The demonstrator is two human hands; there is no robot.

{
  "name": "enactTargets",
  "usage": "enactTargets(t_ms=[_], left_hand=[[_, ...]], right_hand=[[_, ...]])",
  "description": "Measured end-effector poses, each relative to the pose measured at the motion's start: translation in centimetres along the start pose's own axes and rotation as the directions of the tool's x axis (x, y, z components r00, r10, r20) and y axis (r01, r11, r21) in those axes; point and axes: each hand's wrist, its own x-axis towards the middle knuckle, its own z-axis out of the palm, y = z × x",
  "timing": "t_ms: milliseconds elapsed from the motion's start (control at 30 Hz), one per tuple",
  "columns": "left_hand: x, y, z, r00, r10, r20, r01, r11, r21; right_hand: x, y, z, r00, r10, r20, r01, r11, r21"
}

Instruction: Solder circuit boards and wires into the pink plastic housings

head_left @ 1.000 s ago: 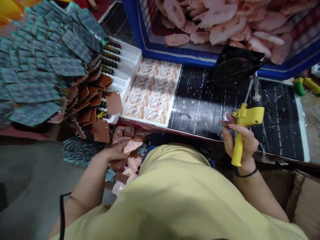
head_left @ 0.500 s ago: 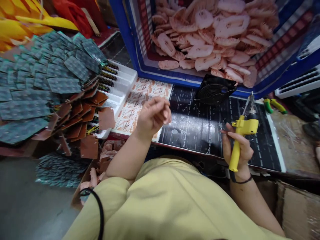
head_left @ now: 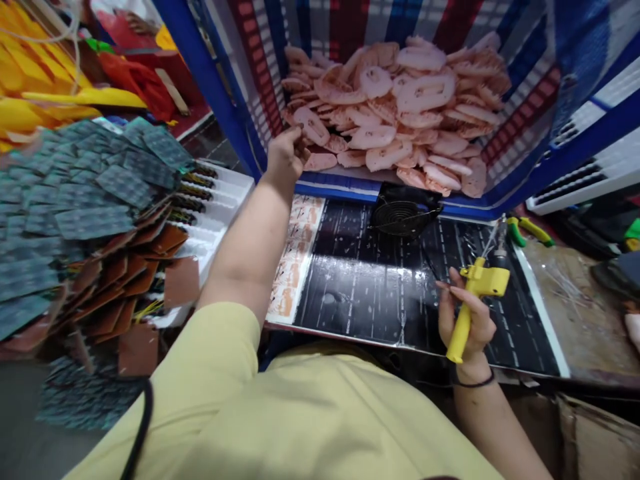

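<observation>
My left hand [head_left: 287,152] reaches over the near left edge of a blue-framed bin [head_left: 190,60]. Its fingers are bent and apart, beside the pink plastic parts [head_left: 373,137] heaped inside, with nothing visible in them; whether they touch a part I cannot tell. In my right hand [head_left: 477,325] is a yellow soldering gun [head_left: 487,281], gripped by its handle with the metal tip pointing up and away. It is held above the dark work mat [head_left: 350,280]. A small black fan [head_left: 406,210] stands on the mat against the bin.
To the left are piled green circuit panels [head_left: 95,223], brown boards [head_left: 125,273] and a white foam tray [head_left: 220,207] with wires. Green-yellow pliers [head_left: 530,231] lie at the right, near a white rack [head_left: 595,157]. Yellow parts [head_left: 30,73] sit far left.
My left hand has moved forward and left, from above the mat to the pink parts in the bin. My right hand still holds the soldering gun in nearly the same place. The view has shifted.
</observation>
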Motion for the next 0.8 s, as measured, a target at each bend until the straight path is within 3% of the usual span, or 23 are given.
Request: enactTargets(t_ms=[100, 167, 267, 333, 400, 600, 667, 767, 800], left_hand=[[-0.5, -1.3, 3.9, 0.997, 0.003, 0.077, -0.008, 0.997, 0.07], [-1.4, -2.3, 7.1, 0.967, 0.05, 0.25, -0.099, 0.978, 0.186], [-2.5, -3.5, 11.3, 0.825, 0.131, 0.549, -0.394, 0.83, 0.394], [-2.4, -3.9, 12.5, 0.744, 0.144, 0.652, -0.557, 0.672, 0.487], [-1.6, -3.7, 12.1, 0.729, 0.143, 0.67, -0.62, 0.553, 0.556], [2.3, -1.7, 6.9, 0.815, 0.194, 0.546, -0.579, 0.282, 0.765], [2.7, -1.6, 6.6, 0.787, 0.21, 0.58, -0.616, 0.215, 0.758], [3.4, -2.0, 7.4, 0.711, 0.226, 0.665, -0.702, 0.174, 0.691], [4.1, -2.1, 7.4, 0.712, 0.218, 0.667, -0.701, 0.18, 0.69]], right_hand=[[0.1, 0.0, 0.4, 1.0, 0.007, 0.004, -0.007, 1.0, 0.015], [0.1, 0.0, 0.5, 1.0, 0.017, 0.013, -0.017, 1.0, 0.024], [0.0, 0.0, 0.4, 0.999, 0.048, 0.015, -0.048, 0.998, 0.029], [-0.1, 0.1, 0.2, 0.997, 0.076, 0.001, -0.076, 0.997, 0.032], [-0.3, 0.2, 0.1, 0.994, 0.105, -0.011, -0.105, 0.994, 0.039], [-0.3, -0.1, -0.1, 0.985, 0.168, 0.037, -0.171, 0.982, 0.078], [-0.3, 0.0, -0.1, 0.987, 0.155, 0.042, -0.158, 0.985, 0.075], [-0.7, 0.3, -0.1, 0.986, 0.167, 0.02, -0.168, 0.983, 0.076], [-0.9, 0.4, -0.1, 0.983, 0.182, 0.007, -0.182, 0.98, 0.081]])
